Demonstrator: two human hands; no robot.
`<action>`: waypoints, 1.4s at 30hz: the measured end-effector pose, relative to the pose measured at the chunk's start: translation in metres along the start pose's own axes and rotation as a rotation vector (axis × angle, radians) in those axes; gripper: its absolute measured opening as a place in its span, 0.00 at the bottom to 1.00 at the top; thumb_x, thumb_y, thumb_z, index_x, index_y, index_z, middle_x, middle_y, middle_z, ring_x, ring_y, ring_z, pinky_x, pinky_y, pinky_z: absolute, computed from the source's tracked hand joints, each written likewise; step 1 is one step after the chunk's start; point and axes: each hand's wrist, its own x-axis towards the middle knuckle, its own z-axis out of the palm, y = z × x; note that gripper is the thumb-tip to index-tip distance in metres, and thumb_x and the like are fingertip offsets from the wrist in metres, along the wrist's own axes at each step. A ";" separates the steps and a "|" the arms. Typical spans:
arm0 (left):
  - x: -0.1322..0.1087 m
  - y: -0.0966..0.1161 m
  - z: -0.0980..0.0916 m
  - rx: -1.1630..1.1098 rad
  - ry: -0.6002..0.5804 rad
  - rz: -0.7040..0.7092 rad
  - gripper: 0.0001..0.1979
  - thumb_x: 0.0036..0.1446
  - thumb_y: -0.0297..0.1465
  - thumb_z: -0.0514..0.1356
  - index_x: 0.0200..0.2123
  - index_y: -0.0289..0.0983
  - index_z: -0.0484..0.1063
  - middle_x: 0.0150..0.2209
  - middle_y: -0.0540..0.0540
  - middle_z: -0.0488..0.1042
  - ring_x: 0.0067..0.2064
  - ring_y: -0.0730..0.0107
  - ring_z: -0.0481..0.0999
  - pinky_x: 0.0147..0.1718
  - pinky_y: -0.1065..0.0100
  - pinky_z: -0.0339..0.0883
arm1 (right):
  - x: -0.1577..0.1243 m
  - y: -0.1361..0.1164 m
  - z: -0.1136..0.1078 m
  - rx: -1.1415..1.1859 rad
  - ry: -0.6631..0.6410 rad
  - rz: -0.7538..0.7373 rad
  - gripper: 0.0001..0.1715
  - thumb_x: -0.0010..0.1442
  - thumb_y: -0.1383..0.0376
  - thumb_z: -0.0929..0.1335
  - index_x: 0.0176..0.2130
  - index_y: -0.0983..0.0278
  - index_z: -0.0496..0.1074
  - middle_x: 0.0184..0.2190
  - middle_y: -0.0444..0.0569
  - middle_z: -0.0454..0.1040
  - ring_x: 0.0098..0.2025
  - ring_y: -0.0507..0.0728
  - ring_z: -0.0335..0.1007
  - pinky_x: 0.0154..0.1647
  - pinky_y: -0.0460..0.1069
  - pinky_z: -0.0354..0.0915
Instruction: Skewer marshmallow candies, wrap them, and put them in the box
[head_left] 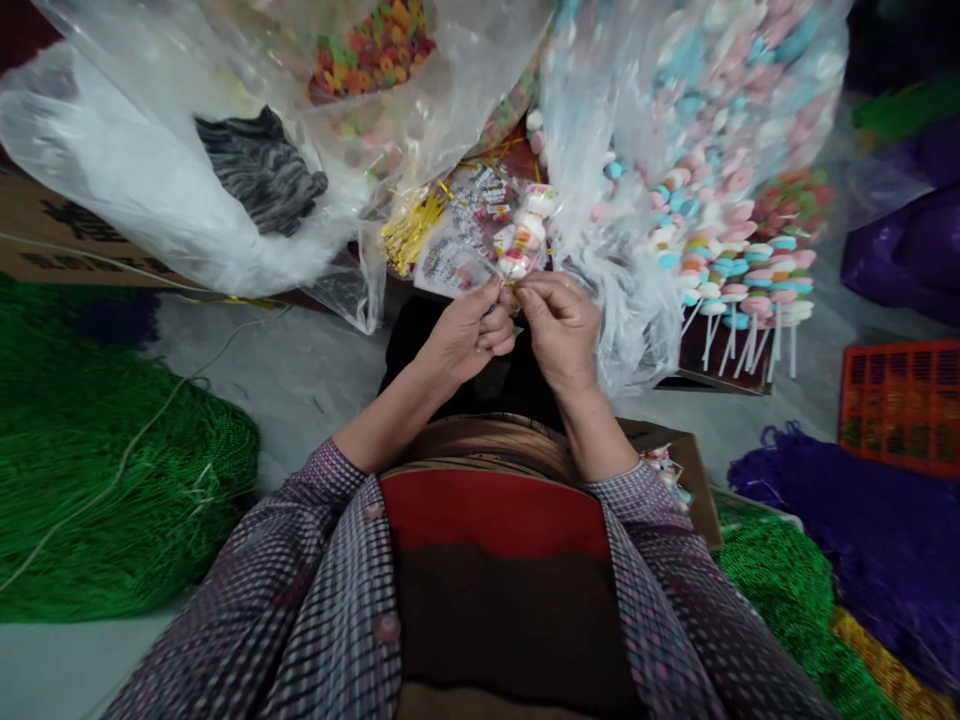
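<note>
My left hand (466, 335) and my right hand (561, 330) meet in front of me, both pinched closed at the neck of a small clear packet of candy on a stick (523, 235). The candy is white with coloured stripes and stands up above my fingertips. Just behind it lie a bunch of gold twist ties (412, 228) and a stack of printed clear wrappers (469, 235). I cannot see whether a tie is between my fingers.
A large clear bag of pastel lollipops (720, 200) with white sticks stands at the right. Another bag of colourful ring candy (371, 50) sits at the back. Green fringe (97, 470) lies left, purple fringe (862, 530) right, an orange crate (900, 405) far right.
</note>
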 end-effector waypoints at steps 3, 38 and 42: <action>0.005 -0.002 -0.001 0.088 0.092 0.093 0.20 0.71 0.41 0.55 0.27 0.38 0.62 0.14 0.62 0.47 0.13 0.83 0.46 0.15 0.77 0.49 | 0.002 -0.005 -0.002 -0.086 -0.009 -0.047 0.15 0.67 0.54 0.68 0.34 0.57 0.79 0.37 0.49 0.82 0.44 0.59 0.78 0.53 0.59 0.73; 0.014 -0.014 -0.038 1.012 -0.030 0.758 0.24 0.68 0.54 0.50 0.43 0.40 0.72 0.25 0.54 0.69 0.26 0.76 0.69 0.29 0.69 0.65 | 0.004 -0.030 -0.004 0.437 -0.023 0.353 0.11 0.58 0.63 0.72 0.27 0.60 0.69 0.21 0.35 0.63 0.23 0.46 0.58 0.28 0.44 0.60; 0.028 0.009 -0.051 1.246 0.001 1.027 0.22 0.68 0.51 0.53 0.46 0.42 0.77 0.41 0.44 0.80 0.45 0.64 0.77 0.48 0.59 0.69 | 0.000 -0.045 -0.006 0.584 -0.121 0.429 0.12 0.57 0.60 0.74 0.29 0.60 0.69 0.23 0.36 0.64 0.24 0.47 0.59 0.27 0.45 0.59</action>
